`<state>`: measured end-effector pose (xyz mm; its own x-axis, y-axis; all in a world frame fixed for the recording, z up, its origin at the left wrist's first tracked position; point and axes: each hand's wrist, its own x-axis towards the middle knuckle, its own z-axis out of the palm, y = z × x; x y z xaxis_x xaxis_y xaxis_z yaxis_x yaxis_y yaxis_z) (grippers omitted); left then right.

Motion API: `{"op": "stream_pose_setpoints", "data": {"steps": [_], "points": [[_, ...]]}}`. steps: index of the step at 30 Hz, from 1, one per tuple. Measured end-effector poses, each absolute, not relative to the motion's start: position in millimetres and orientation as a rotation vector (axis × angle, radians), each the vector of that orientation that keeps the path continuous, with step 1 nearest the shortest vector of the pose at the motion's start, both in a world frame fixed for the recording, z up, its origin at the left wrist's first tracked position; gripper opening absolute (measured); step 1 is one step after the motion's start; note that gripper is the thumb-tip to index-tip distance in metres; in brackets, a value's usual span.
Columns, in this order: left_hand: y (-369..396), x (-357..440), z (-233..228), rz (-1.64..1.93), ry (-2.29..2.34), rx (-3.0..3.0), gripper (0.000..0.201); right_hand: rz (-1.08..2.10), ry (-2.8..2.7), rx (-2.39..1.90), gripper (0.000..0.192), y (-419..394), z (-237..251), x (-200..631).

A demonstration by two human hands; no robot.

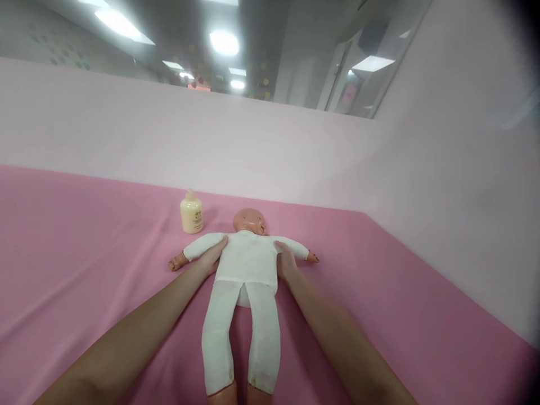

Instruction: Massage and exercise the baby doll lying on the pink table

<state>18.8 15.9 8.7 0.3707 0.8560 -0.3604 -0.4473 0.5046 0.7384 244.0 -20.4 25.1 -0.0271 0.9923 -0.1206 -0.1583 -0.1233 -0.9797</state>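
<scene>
A baby doll (pixel 248 259) in white cloth lies stretched out, its feet toward me and its arms spread. The bald head is turned to the right. My left hand (pixel 214 257) grips the doll's side under the armpit, thumb on the chest and the other fingers hidden behind the body. On the opposite side, my right hand (pixel 287 260) holds it the same way, thumb near the shoulder. Just left of the doll's head stands a cream-coloured pump bottle (pixel 192 214), which neither hand touches.
The doll rests on a pink padded surface (pixel 105 247) with some creases at the left. Pale walls (pixel 253 149) rise behind it and along the right. Above the back wall, a glass pane (pixel 253 56) shows bright ceiling lights.
</scene>
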Motion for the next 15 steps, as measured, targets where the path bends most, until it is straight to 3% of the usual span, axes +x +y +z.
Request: {"op": "stream_pose_setpoints", "data": {"steps": [5,10,15], "points": [[19.8,12.1,8.5,0.861,0.778,0.619,0.061,1.562,-0.776,-1.092,0.044,-25.0,34.1,244.0],[20.6,0.5,13.9,0.740,0.672,0.720,0.066,1.742,-0.795,-1.143,0.046,-27.5,39.0,254.0],[18.0,-6.2,18.8,0.673,0.646,0.761,0.064,1.672,-0.808,-1.190,0.042,-27.8,36.3,255.7]]}}
